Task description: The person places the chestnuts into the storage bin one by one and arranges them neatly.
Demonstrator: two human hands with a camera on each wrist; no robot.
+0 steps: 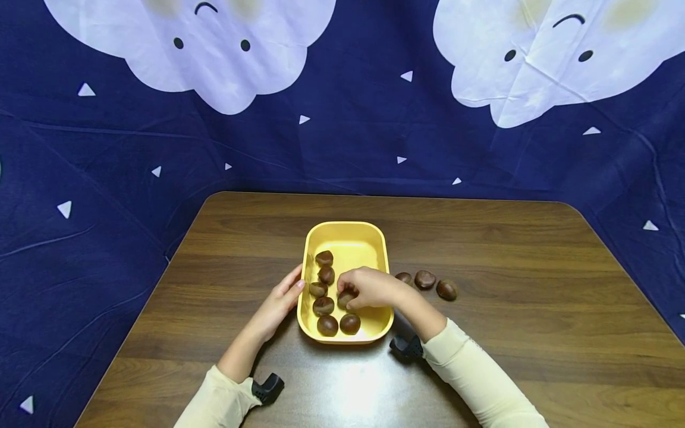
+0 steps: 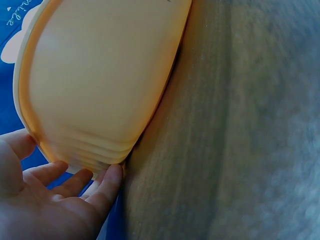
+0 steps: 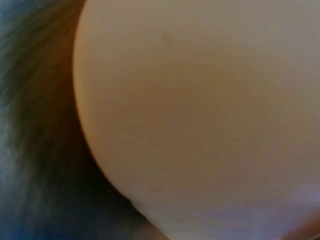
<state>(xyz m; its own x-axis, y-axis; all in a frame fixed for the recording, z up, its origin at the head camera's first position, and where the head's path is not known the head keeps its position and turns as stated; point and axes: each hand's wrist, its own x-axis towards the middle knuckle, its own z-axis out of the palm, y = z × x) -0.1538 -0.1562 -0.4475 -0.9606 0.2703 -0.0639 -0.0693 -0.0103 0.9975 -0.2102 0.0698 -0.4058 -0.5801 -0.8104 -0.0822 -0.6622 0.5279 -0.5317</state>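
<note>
A yellow rectangular container (image 1: 350, 229) stands on the table, with several brown chestnuts (image 1: 323, 306) lying mostly along its left inner side. My left hand (image 1: 277, 306) rests against the container's left outer wall. In the left wrist view, that hand's thumb (image 2: 22, 144) is at the rim and its other fingers touch the wall. Reaching over the right rim, my right hand (image 1: 369, 288) pinches a chestnut (image 1: 346, 299) between thumb and fingers, low inside the container. The right wrist view shows mostly the container's blurred outer wall (image 3: 190, 115), and the fingertips are hidden there.
Three more chestnuts (image 1: 425, 279) lie on the wooden table (image 1: 514, 255) just right of the container, one partly behind the right forearm. A dark blue cloth (image 1: 353, 142) with white clouds hangs behind the table. Each wrist carries a small black camera (image 1: 269, 389).
</note>
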